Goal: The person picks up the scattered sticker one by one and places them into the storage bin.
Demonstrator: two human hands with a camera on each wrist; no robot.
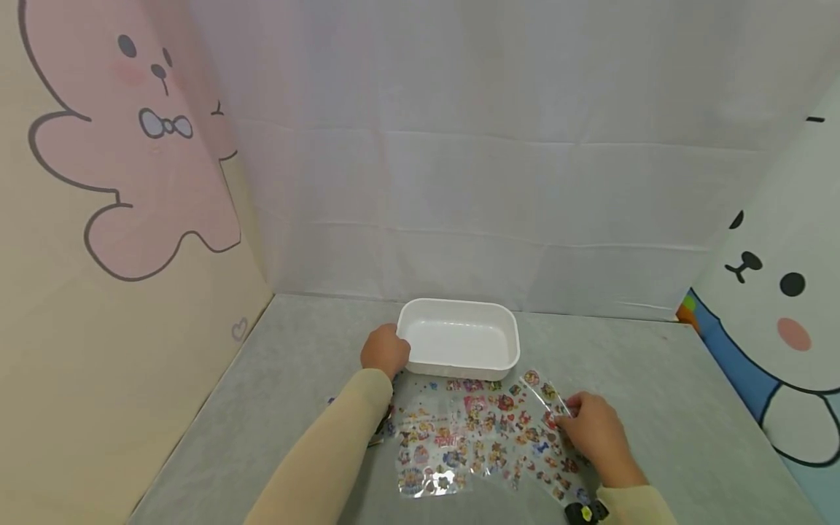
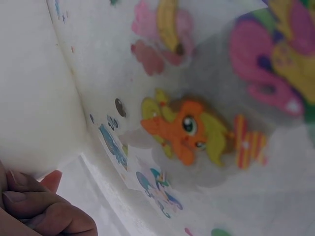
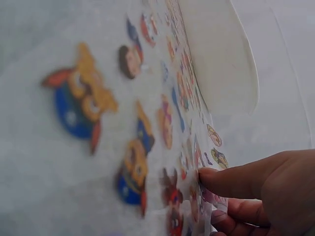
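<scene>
A white rectangular plastic bin [image 1: 459,370] stands at the back middle of the table. My left hand [image 1: 385,351] grips its left end, with curled fingers [image 2: 54,211] at the rim in the left wrist view. Clear sticker sheets [image 1: 453,437] printed with small colourful cartoon characters lie overlapping in front of the bin. At their right side, my right hand [image 1: 596,430] pinches the edge of a sticker sheet [image 1: 546,394] between thumb and fingers. The right wrist view shows the thumb [image 3: 231,183] on top of that sheet. My left forearm hides some stickers on the left.
The grey table [image 1: 656,379] meets a white cloth backdrop [image 1: 459,182] behind the bin. On the left rises a cream panel [image 1: 79,364] with a pink cartoon animal, and on the right a panel with a white bear [image 1: 761,313]. Dark devices sit on both wrists.
</scene>
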